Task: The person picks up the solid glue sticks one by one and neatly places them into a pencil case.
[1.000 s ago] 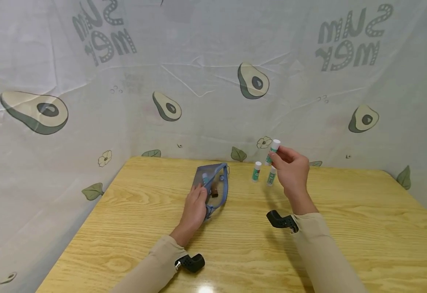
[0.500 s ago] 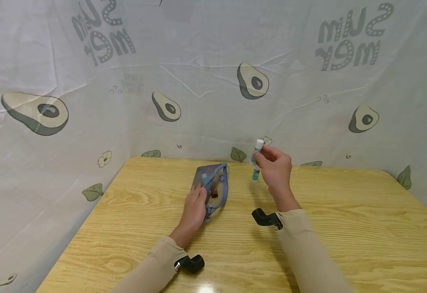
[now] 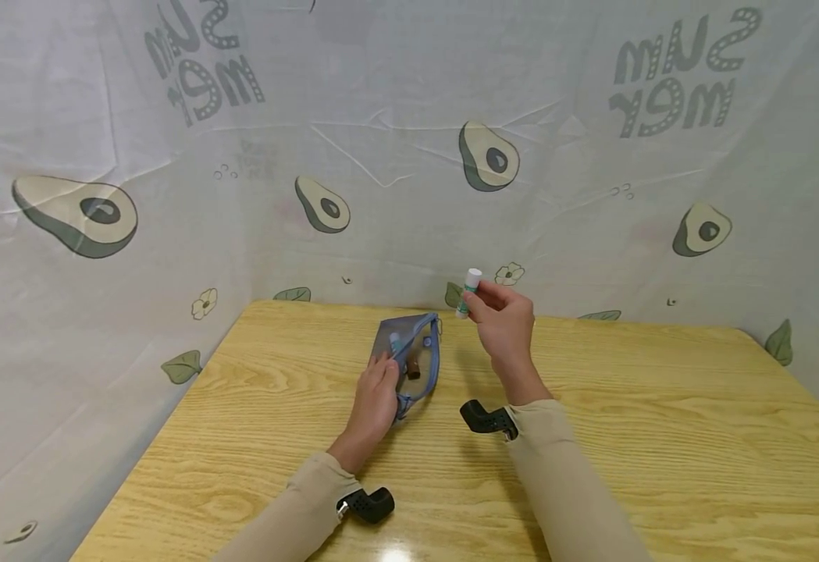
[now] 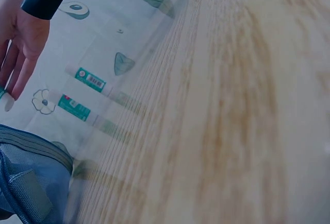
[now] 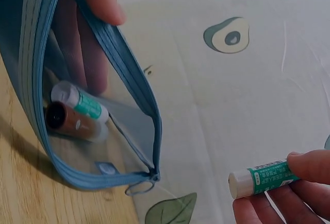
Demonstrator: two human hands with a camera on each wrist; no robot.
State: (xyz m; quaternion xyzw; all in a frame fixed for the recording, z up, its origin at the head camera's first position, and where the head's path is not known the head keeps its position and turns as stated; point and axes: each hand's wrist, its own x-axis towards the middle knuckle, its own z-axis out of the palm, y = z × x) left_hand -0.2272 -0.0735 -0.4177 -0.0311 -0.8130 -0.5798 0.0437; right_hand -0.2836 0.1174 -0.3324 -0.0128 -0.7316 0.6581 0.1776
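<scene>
My right hand (image 3: 506, 324) pinches a glue stick (image 3: 468, 293) with a green label and white ends, held up to the right of a blue mesh zipper pouch (image 3: 432, 375). The pouch mouth gapes toward the right. Gripping its near side is my left hand (image 3: 375, 398), with the thumb (image 5: 103, 0) over the zipper edge and fingers showing through the mesh. Inside lie another glue stick (image 5: 85, 103) and a brown-capped tube (image 5: 69, 118). Two more glue sticks, one (image 4: 88, 79) beside the other (image 4: 75, 107), stand on the table in the left wrist view; the right hand hides them in the head view.
The wood-grain table (image 3: 648, 437) extends to both sides and toward the front. A hanging cloth (image 3: 395, 156) printed with avocados borders it behind and at the sides. Black camera mounts (image 3: 486, 417) stick out from both wrists.
My right hand has moved left toward the pouch with the glue stick, passing in front of the two standing ones. The left hand and pouch stay in place.
</scene>
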